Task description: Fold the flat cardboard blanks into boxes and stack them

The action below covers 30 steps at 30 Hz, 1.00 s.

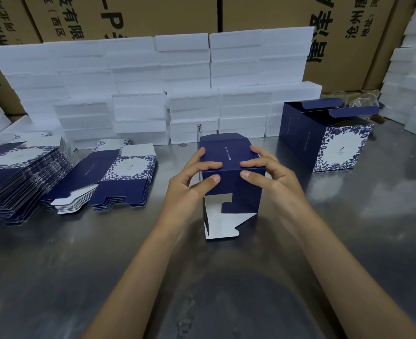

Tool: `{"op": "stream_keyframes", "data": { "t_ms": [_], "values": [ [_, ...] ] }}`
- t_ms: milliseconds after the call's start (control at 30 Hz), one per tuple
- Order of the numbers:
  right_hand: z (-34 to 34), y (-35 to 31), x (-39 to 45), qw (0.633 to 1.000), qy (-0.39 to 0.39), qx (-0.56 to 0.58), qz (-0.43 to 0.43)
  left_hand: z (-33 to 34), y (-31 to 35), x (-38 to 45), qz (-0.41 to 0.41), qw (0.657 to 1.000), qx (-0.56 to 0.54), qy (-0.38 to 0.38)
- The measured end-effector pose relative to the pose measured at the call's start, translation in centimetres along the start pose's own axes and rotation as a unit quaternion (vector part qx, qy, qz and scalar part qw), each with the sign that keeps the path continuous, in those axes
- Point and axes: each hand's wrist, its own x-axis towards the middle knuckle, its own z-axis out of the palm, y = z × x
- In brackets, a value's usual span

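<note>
Both the left hand (192, 178) and right hand (266, 171) grip the light, stiff-creased, half-folded navy cardboard box (231, 177); corners suit holding best.

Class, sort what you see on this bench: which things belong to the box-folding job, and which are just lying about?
Job: half-folded box, left hand, right hand, flat blanks, finished box.
Lying about: white foam blocks, brown cartons, steel table.

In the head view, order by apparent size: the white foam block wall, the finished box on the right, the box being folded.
1. White foam block wall, by far.
2. Finished box.
3. Box being folded, gripped by both hands; it sits nearer the camera, so ranks 2 and 3 are unsure.
</note>
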Motion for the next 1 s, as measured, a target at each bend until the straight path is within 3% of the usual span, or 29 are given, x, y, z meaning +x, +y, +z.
{"op": "stream_keyframes", "data": {
  "t_ms": [300,400,500,600,700,833,1000],
  "values": [
    [-1.6,0.9,0.8,0.992,-0.071,0.094,0.039,0.0,0.6,-0.2,-0.008,1.000,0.020,0.007],
    [-1.9,1.5,0.6,0.986,-0.105,0.069,0.110,-0.1,0.9,-0.3,0.017,0.996,0.089,0.014],
    [-2.3,1.9,0.4,0.977,-0.077,0.006,0.199,-0.4,0.9,-0.3,0.022,0.996,0.074,0.046],
    [-2.3,1.5,0.4,0.970,-0.083,-0.038,0.223,-0.8,0.6,-0.3,0.007,0.993,0.062,0.104],
    [-2.1,1.1,0.5,0.979,-0.097,0.046,0.175,-0.8,0.2,0.0,-0.049,0.991,-0.001,0.124],
    [-1.9,-0.1,0.7,0.987,-0.087,0.115,0.064,0.3,-0.7,0.1,-0.114,0.988,-0.062,0.089],
    [-1.5,-0.4,0.7,0.994,-0.082,0.074,-0.021,2.3,-2.0,-0.7,-0.223,0.971,0.076,0.031]
  ]
}}
